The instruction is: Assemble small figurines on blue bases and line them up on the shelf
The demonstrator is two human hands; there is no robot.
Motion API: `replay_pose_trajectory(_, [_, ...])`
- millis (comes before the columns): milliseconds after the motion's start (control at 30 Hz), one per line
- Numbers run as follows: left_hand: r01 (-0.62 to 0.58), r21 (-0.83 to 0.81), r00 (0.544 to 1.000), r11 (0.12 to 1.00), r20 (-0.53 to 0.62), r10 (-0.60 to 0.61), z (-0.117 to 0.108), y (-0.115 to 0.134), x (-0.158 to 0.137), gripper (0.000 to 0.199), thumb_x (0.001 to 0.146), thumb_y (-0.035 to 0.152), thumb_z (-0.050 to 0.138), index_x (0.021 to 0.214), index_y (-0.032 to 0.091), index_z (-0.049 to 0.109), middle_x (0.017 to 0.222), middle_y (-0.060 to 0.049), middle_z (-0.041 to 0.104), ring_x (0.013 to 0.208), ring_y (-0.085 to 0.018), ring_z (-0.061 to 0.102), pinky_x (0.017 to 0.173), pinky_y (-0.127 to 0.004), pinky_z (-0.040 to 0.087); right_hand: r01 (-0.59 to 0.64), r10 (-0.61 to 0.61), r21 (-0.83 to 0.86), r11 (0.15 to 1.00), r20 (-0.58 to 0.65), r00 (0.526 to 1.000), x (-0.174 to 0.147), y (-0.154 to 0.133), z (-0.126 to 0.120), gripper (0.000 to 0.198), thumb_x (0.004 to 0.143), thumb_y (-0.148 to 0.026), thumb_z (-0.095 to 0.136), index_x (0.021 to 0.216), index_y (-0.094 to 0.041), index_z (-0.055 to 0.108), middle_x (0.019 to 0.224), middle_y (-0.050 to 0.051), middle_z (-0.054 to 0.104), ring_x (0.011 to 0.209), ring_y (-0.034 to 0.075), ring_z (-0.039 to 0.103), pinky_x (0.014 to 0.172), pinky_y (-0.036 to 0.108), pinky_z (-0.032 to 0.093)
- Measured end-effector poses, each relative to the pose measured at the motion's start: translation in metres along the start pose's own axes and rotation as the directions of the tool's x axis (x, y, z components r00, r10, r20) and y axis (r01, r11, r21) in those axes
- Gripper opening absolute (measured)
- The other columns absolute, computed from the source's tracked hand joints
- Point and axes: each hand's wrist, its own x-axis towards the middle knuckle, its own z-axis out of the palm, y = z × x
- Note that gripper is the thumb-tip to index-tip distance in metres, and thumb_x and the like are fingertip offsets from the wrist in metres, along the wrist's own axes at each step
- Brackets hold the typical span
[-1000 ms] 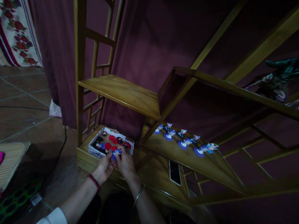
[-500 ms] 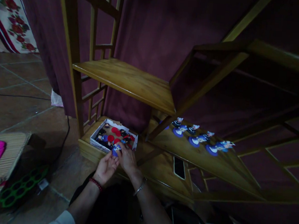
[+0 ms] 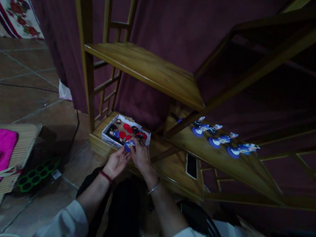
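A small figurine [image 3: 129,146] with a purple-blue round base is between my two hands, at the near edge of a shallow white box [image 3: 108,139]. My right hand [image 3: 141,156] is closed on it from the right, fingers pointing down. From below and to the left, my left hand [image 3: 117,163] holds the edge of its base, palm turned up. Inside the box lie several dark figurines and round red bases [image 3: 122,134]. Fine detail of the held figurine is blurred and partly covered by my fingers.
Several blue-and-white figurines [image 3: 219,140] stand in a row on the shelf to the right. A phone [image 3: 191,166] lies on the lower shelf. The wooden shelf board [image 3: 148,69] juts out above the box. A green tray [image 3: 38,176] is on the floor at left.
The view has shifted, so the shelves sit higher in the picture. My left fingers have come up to the figurine's base; my right hand keeps its hold.
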Motion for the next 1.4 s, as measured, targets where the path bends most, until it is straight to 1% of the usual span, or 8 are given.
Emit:
replay_pose_trajectory(267, [-0.015, 0.064, 1.000, 0.998, 0.018, 0.014, -0.005, -0.007, -0.005, 0.018, 0.085, 0.015, 0.043, 0.082, 0.014, 0.061, 0.079, -0.006, 0.064, 0.075, -0.013, 0.060, 0.073, -0.025, 0.047, 0.058, -0.056, -0.069, 0.996, 0.020, 0.998, -0.012, 0.003, 0.004, 0.030, 0.086, -0.020, 0.043, 0.115, -0.024, 0.047, 0.112, 0.006, 0.056, 0.101, 0.018, 0.053, 0.083, 0.026, 0.040])
replay_pose_trajectory(500, [-0.008, 0.075, 0.998, 0.997, -0.062, 0.013, -0.003, -0.006, -0.007, 0.016, 0.084, 0.017, 0.045, 0.079, 0.015, 0.060, 0.076, -0.005, 0.064, 0.070, -0.012, 0.060, 0.069, -0.024, 0.047, 0.027, -0.027, -0.076, 0.997, 0.010, 1.000, -0.012, 0.004, 0.011, 0.031, 0.086, -0.021, 0.042, 0.117, -0.022, 0.047, 0.109, 0.007, 0.057, 0.099, 0.018, 0.053, 0.083, 0.027, 0.040])
replay_pose_trajectory(733, [0.017, 0.090, 0.998, 0.996, -0.061, -0.011, -0.003, -0.006, -0.003, 0.021, 0.086, 0.018, 0.042, 0.076, 0.013, 0.060, 0.070, -0.004, 0.064, 0.063, -0.011, 0.059, 0.063, -0.022, 0.047, 0.002, -0.002, -0.081, 0.997, -0.007, 1.000, -0.012, 0.004, 0.014, 0.030, 0.087, -0.021, 0.042, 0.116, -0.023, 0.048, 0.109, 0.007, 0.058, 0.102, 0.018, 0.052, 0.083, 0.027, 0.040])
replay_pose_trajectory(900, [0.039, 0.124, 0.998, 0.992, -0.053, -0.033, 0.000, -0.008, -0.008, 0.021, 0.086, 0.019, 0.041, 0.078, 0.013, 0.059, 0.070, -0.005, 0.064, 0.063, -0.012, 0.060, 0.063, -0.023, 0.048, -0.040, 0.038, -0.102, 0.994, -0.025, 0.999, -0.020, 0.003, 0.009, 0.030, 0.085, -0.020, 0.044, 0.115, -0.023, 0.049, 0.107, 0.006, 0.059, 0.098, 0.018, 0.055, 0.079, 0.026, 0.042])
replay_pose_trajectory(1033, [0.052, 0.168, 0.997, 0.984, -0.069, -0.041, 0.002, -0.014, -0.015, 0.022, 0.086, 0.018, 0.041, 0.071, 0.013, 0.056, 0.060, -0.002, 0.061, 0.050, -0.010, 0.057, 0.055, -0.021, 0.047, -0.049, 0.041, -0.160, 0.986, -0.049, 0.998, -0.031, -0.001, 0.007, 0.032, 0.084, -0.018, 0.045, 0.115, -0.024, 0.048, 0.106, 0.007, 0.059, 0.094, 0.020, 0.057, 0.075, 0.028, 0.044])
replay_pose_trajectory(1133, [0.075, 0.197, 0.994, 0.978, -0.089, -0.058, 0.004, -0.020, -0.022, 0.020, 0.086, 0.015, 0.041, 0.072, 0.012, 0.055, 0.062, -0.003, 0.063, 0.054, -0.010, 0.060, 0.061, -0.022, 0.048, -0.069, 0.060, -0.186, 0.980, -0.058, 0.997, -0.043, -0.003, 0.004, 0.032, 0.082, -0.015, 0.044, 0.113, -0.023, 0.049, 0.106, 0.008, 0.059, 0.094, 0.020, 0.057, 0.074, 0.028, 0.044])
replay_pose_trajectory(1300, [0.136, 0.301, 0.990, 0.944, -0.069, -0.121, 0.009, -0.029, -0.037, 0.019, 0.086, 0.016, 0.041, 0.073, 0.011, 0.054, 0.065, -0.006, 0.065, 0.058, -0.013, 0.062, 0.061, -0.024, 0.049, -0.114, 0.108, -0.187, 0.976, -0.042, 0.993, -0.069, -0.006, -0.013, 0.030, 0.082, -0.016, 0.045, 0.111, -0.020, 0.049, 0.101, 0.009, 0.061, 0.089, 0.020, 0.059, 0.071, 0.028, 0.044])
replay_pose_trajectory(1400, [0.139, 0.328, 0.990, 0.934, -0.070, -0.123, 0.014, -0.035, -0.050, 0.019, 0.086, 0.016, 0.041, 0.073, 0.011, 0.054, 0.066, -0.006, 0.064, 0.058, -0.013, 0.062, 0.062, -0.025, 0.049, -0.128, 0.124, -0.172, 0.977, -0.034, 0.992, -0.086, -0.009, -0.027, 0.028, 0.082, -0.019, 0.044, 0.110, -0.020, 0.048, 0.099, 0.008, 0.062, 0.088, 0.019, 0.060, 0.070, 0.027, 0.043])
